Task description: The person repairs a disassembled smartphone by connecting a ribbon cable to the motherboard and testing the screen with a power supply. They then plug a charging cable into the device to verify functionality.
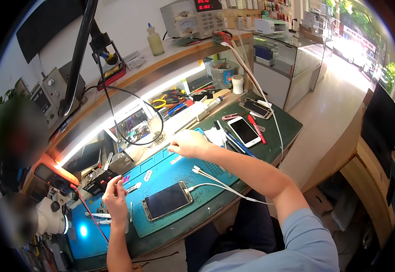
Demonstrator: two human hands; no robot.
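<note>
A smartphone (167, 200) with a dark screen and a gold-toned frame lies on the blue work mat (154, 226). The plug of a white charging cable (215, 184) meets its right end. My left hand (115, 199) is raised left of the phone, fingers curled together near a small pink piece (125, 180); whether it grips anything is unclear. Beyond the phone, over the far part of the mat, my right hand (190, 144) is closed with its knuckles up. Whatever its fingers might hold is hidden.
At the right lie a white phone (244, 132), a red marker (257, 129) and another phone (256, 109). An orange multimeter (54, 176) and a microscope (47, 215) stand left. Tools crowd below the lit shelf, which carries a power supply (193, 20). A black cable (162, 119) loops above the bench.
</note>
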